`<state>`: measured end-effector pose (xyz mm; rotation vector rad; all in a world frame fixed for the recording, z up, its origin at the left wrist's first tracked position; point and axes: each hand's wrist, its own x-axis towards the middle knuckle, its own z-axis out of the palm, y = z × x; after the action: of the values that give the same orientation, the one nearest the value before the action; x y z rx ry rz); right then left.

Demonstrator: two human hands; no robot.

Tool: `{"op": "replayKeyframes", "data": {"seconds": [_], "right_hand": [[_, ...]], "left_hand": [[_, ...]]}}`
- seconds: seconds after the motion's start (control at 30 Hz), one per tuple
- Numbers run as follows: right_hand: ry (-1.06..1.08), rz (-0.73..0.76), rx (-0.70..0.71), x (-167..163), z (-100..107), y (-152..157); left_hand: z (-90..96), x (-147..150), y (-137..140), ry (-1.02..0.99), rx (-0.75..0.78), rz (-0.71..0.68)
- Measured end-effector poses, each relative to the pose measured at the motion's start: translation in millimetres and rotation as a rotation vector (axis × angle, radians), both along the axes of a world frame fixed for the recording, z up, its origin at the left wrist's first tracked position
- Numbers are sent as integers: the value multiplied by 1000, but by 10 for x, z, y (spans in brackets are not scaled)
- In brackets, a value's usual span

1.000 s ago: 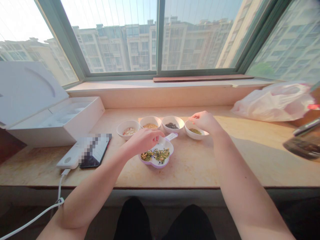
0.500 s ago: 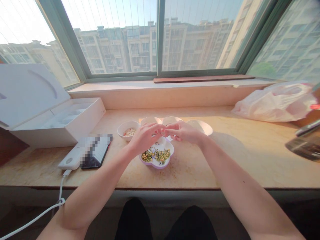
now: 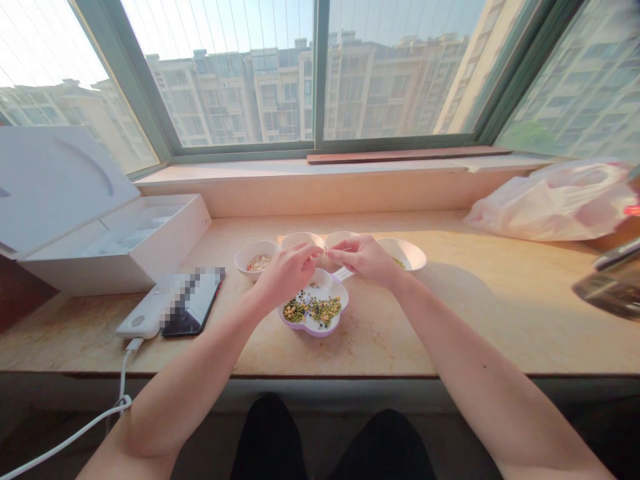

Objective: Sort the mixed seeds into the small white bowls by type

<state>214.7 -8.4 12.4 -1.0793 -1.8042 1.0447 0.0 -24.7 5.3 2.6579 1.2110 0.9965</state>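
Observation:
My left hand (image 3: 291, 270) hovers above the far left part of a lobed white and lilac dish (image 3: 314, 331), its fingers curled and closed. My right hand (image 3: 363, 260) is just to the right, thumb and fingertips pinched together, close to the left fingertips. Anything between the fingers is too small to make out. Mixed green, yellow and black beans (image 3: 320, 310) lie in the dish, whose short handle (image 3: 343, 273) points away to the right. Behind the hands, several white bowls stand in a row; the left bowl (image 3: 241, 259) holds pale pieces, the right bowl (image 3: 415, 257) some green beans.
To the left lie a phone (image 3: 187, 320), a white power bank (image 3: 141, 319) with a cable (image 3: 123, 373), and an opened white box (image 3: 165, 240). A plastic bag (image 3: 550, 203) and a dark shiny object (image 3: 610, 287) are at the right. A window sill (image 3: 240, 172) runs behind.
My hands have drawn slightly apart, and the right fingers have come into a clearer pinch. More of the dish's handle and the right bowl's beans now shows.

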Motion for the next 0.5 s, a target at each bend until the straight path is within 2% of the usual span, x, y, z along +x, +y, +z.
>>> {"op": "replayKeyframes", "data": {"seconds": [0.1, 0.2, 0.33, 0.5], "right_hand": [[-87, -180, 190, 83, 61, 20], [-188, -295, 311, 196, 80, 73], [-215, -287, 397, 333, 56, 148], [-213, -259, 389, 371, 39, 165]], "left_hand": [[-2, 14, -10, 209, -92, -13], [-51, 31, -6, 411, -146, -77], [-150, 57, -5, 488, -173, -101], [-197, 106, -31, 500, -199, -94]]}}
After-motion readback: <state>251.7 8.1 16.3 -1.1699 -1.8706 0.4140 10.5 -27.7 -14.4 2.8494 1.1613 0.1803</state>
